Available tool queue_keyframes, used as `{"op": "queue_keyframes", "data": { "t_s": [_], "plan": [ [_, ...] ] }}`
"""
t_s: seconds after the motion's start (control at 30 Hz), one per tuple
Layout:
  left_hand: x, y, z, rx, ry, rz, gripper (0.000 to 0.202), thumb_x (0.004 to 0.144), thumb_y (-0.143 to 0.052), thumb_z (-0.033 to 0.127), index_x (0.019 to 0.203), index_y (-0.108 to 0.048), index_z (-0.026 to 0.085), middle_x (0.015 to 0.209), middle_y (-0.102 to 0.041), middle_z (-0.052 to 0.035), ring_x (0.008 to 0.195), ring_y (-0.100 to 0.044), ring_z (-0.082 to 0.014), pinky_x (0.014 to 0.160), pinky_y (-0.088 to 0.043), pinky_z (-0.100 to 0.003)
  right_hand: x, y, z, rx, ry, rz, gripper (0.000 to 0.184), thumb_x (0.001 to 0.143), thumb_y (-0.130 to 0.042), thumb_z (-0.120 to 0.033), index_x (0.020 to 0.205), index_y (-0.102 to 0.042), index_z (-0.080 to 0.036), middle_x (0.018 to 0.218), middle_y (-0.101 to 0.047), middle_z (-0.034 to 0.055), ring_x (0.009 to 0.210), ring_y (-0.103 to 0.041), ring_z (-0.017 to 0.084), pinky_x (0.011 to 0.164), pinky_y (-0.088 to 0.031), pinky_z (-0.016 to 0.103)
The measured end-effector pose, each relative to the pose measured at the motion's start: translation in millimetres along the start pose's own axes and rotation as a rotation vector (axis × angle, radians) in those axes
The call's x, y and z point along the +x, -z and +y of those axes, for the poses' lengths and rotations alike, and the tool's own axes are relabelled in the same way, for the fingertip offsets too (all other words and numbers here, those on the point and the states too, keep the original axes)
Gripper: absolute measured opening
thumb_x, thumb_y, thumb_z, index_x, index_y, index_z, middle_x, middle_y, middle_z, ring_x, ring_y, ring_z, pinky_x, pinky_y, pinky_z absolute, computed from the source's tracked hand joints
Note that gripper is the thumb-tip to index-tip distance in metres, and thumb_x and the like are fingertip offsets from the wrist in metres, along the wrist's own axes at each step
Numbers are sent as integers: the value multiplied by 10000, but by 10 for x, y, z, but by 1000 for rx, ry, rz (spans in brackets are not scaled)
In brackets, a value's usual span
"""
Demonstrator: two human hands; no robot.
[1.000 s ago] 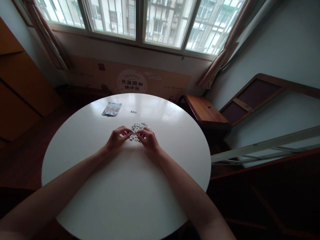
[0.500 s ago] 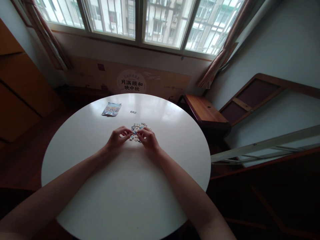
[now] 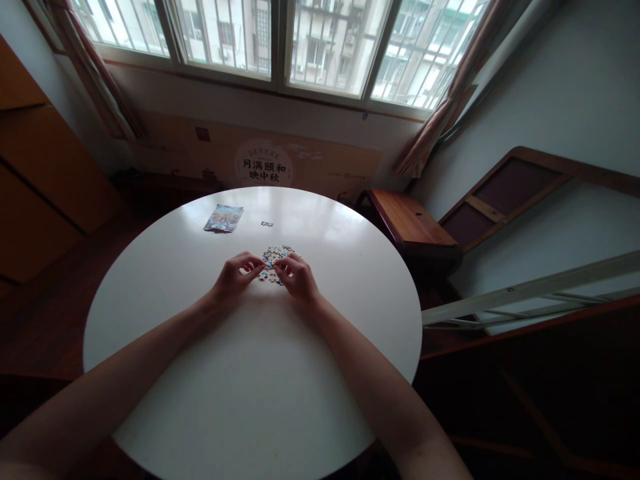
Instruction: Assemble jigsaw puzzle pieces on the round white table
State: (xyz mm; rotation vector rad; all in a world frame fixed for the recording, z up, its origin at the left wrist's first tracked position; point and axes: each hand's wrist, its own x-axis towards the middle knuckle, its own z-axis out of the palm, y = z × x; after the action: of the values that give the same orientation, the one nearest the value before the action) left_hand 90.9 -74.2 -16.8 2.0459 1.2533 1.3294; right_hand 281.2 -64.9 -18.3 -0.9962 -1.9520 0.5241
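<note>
Centrally, on a glossy white round table (image 3: 230,380), lies a loose heap of small multicoloured jigsaw pieces (image 3: 276,255), a little past 12 o'clock from the table's middle; many pieces show pale faces, others blue or dark patches. All bearings below are taken from this heap, with the window side as 12 o'clock. The bare left hand (image 3: 237,272) enters from 8 o'clock and the bare right hand (image 3: 297,275) from 4 o'clock, both forearms extending over the near half of the tabletop. The fingers of both hands are bent and pinched towards each other, grasping a small blue jigsaw piece (image 3: 269,265) between the two sets of tips, just above the near part of the heap; its outline is too small to tell. Near 12 o'clock, apart from the heap, lies a short, narrow, dark-and-light strip of jigsaw pieces (image 3: 267,224). At 10 o'clock, well clear of the hands, a flat, blue-and-orange printed pouch (image 3: 223,219) rests on the tabletop. Beyond the table's rim, a tan printed banner with dark characters (image 3: 345,160) spans the wall at 12 o'clock beneath a barred, multi-pane window (image 3: 330,47), while a brown wooden stool (image 3: 407,217) stands between 2 and 3 o'clock
</note>
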Motion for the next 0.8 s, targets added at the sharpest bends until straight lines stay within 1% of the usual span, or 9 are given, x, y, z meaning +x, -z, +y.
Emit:
{"op": "queue_keyframes", "data": {
  "t_s": [0.27,0.43,0.57,0.8],
  "plan": [
    [5,7,32,-14,-12,-14,220,787,-644,393,775,-675,175,741,-628,-26,645,-593,-131,597,-491,-253,-1,-5,5,7,14,6,141,868,-554,-266,835,-663,-183,791,-548,10,651,-526,93,649,-435,215],
    [-1,5,17,-22,-23,-12,194,792,-648,369,785,-675,177,748,-631,-25,651,-593,-130,606,-486,-257,0,-7,7,15,12,3,143,868,-553,-263,830,-664,-182,789,-547,10,648,-523,94,650,-434,219],
    [0,2,-1,-27,-32,-14,190,791,-653,362,790,-676,173,745,-633,-27,653,-593,-132,606,-485,-258,-2,-5,6,20,17,3,147,871,-546,-256,830,-665,-179,783,-543,9,652,-522,94,652,-431,217],
    [1,9,23,-21,-42,-17,206,794,-654,371,776,-677,167,742,-638,-27,650,-592,-126,601,-486,-247,4,-18,22,40,26,11,139,863,-554,-243,827,-667,-171,781,-543,6,654,-523,90,644,-429,211]
  ]
}}
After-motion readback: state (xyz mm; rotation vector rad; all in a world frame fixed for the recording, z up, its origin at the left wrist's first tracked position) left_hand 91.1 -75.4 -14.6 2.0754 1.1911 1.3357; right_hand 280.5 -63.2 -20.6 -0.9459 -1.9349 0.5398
